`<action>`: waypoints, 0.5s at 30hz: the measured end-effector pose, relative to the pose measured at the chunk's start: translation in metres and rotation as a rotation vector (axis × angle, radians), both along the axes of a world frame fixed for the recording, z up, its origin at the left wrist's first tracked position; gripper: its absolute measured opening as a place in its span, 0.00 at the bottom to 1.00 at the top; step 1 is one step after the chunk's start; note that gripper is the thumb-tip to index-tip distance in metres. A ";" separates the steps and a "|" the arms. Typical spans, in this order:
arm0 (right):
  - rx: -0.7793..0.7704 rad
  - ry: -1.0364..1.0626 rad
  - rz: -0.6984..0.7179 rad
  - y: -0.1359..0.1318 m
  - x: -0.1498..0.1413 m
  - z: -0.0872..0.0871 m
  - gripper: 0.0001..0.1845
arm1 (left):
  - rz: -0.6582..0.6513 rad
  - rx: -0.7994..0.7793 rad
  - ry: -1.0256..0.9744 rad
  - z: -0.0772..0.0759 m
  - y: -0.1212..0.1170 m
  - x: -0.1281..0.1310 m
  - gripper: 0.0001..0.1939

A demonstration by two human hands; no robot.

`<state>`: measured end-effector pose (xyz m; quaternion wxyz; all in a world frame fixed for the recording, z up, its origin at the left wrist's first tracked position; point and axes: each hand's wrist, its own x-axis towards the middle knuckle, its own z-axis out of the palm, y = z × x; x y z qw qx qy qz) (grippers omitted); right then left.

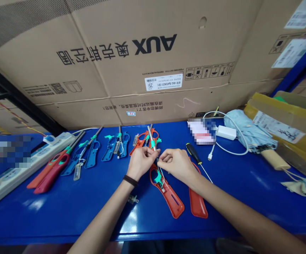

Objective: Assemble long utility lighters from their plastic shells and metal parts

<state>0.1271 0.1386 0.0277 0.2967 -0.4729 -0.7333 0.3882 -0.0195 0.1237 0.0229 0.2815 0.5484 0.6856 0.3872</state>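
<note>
My left hand (141, 161) and my right hand (175, 163) meet over an opened orange lighter shell (168, 193) on the blue table (63, 208). Both pinch a thin metal tube (151, 138) with a teal part and white wire that hangs into the shell. The shell's orange cover (197, 203) lies just right of it. A black-handled screwdriver (196, 157) rests by my right wrist. A small metal part (133, 199) lies under my left forearm.
Several taken-apart lighters lie in a row at the back: red ones (52, 170), blue ones (91, 153), an orange one (142, 138). A white power strip (23, 165) sits at left. A white charger (226, 132), folded umbrella (250, 135) and cardboard boxes (142, 63) stand behind.
</note>
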 end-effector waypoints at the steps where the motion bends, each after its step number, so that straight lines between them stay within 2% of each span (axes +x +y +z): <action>1: -0.018 -0.001 -0.002 0.000 0.001 0.001 0.04 | 0.002 0.002 -0.003 0.000 0.000 0.000 0.18; 6: -0.111 0.013 0.035 0.002 0.003 0.006 0.08 | 0.004 0.004 -0.006 0.001 0.000 0.001 0.16; 15: -0.120 0.044 0.076 0.003 0.004 0.004 0.06 | 0.000 0.007 0.005 0.001 -0.001 0.001 0.16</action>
